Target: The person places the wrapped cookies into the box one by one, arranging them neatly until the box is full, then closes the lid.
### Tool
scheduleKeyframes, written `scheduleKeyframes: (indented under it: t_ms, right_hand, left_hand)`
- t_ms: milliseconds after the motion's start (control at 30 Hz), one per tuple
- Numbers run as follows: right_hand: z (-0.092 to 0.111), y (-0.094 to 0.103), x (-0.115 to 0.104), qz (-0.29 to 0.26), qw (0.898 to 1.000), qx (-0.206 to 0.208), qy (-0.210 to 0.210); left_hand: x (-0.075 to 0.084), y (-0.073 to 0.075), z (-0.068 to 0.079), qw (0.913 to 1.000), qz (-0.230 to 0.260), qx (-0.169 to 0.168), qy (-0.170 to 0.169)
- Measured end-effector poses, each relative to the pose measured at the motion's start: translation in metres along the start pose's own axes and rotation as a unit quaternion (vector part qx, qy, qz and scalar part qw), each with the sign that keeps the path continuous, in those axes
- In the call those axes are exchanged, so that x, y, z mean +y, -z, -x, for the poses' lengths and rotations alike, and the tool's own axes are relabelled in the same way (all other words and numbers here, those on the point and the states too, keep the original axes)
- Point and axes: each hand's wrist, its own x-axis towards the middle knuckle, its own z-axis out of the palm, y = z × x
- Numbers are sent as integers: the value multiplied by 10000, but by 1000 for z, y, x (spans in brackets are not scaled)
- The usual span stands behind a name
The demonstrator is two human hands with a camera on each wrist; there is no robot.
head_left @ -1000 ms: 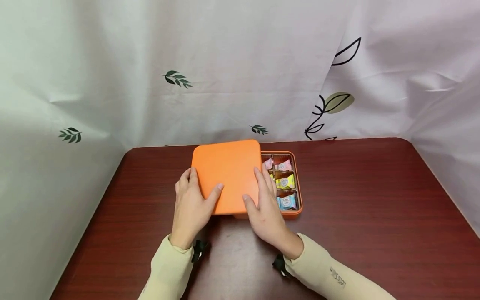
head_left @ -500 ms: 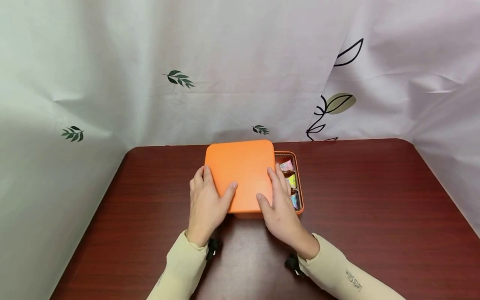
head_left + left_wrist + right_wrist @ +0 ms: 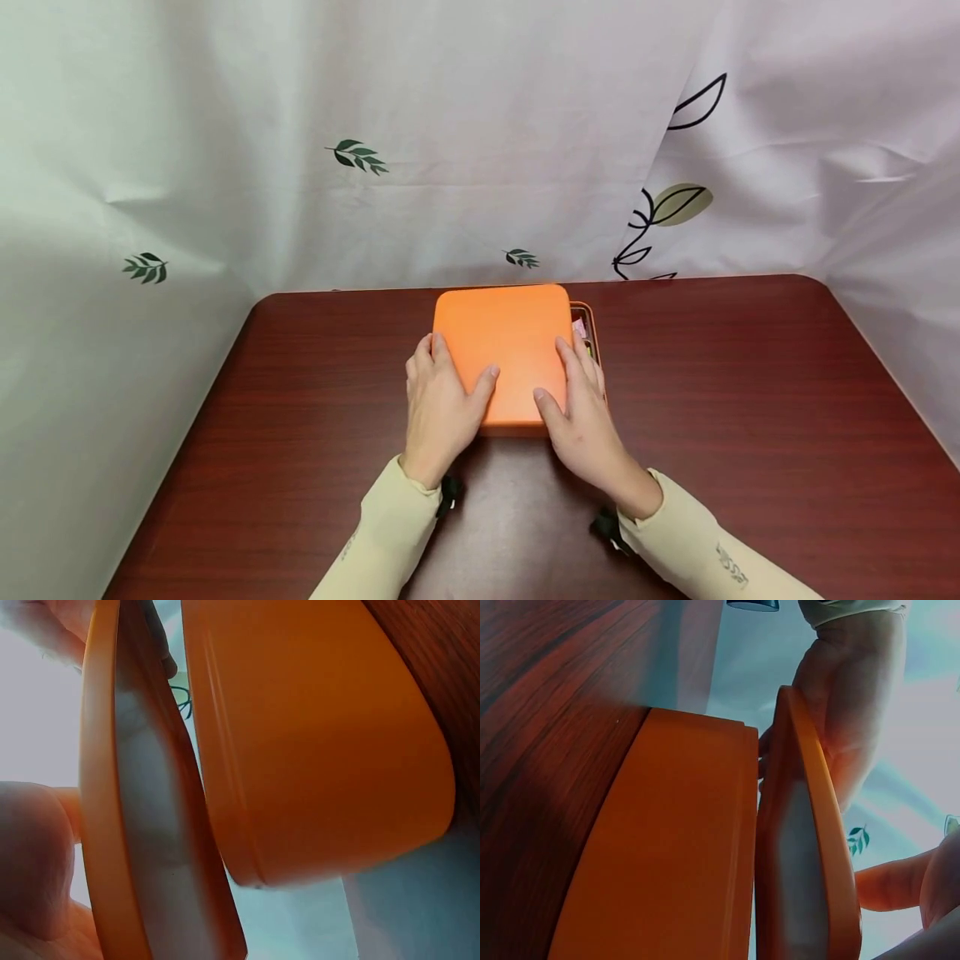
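Observation:
Both hands hold a square orange lid over an orange box on the table. My left hand grips the lid's left edge, thumb on top. On the other side my right hand grips the right edge in the same way. In the wrist views the lid's near edge stands apart from the box rim, and its greyish underside shows. The lid sits a little left of the box, so a narrow strip of the right side stays uncovered. A pink wrapped sweet shows there; most of the inside is hidden.
The box stands near the back edge of a dark red wooden table. A pale curtain with leaf prints hangs close behind it and along both sides.
Both hands have carried the lid to the right over the box. The rows of wrapped sweets seen earlier are now mostly covered.

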Motion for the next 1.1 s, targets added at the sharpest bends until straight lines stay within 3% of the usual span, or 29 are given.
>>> scheduleKeyframes:
  t_ms: [133, 367, 1100]
  right_hand:
    - [0, 3, 3, 18, 10000, 12, 97]
    - [0, 9, 5, 261, 9995, -113, -135]
    - [-3, 20, 20, 697, 9961, -391, -376]
  left_hand:
    - [3, -4, 0, 10000, -23, -10, -52]
    - [8, -13, -2, 9999, 8, -45, -120]
    - [16, -34, -7, 9994, 13, -311, 166]
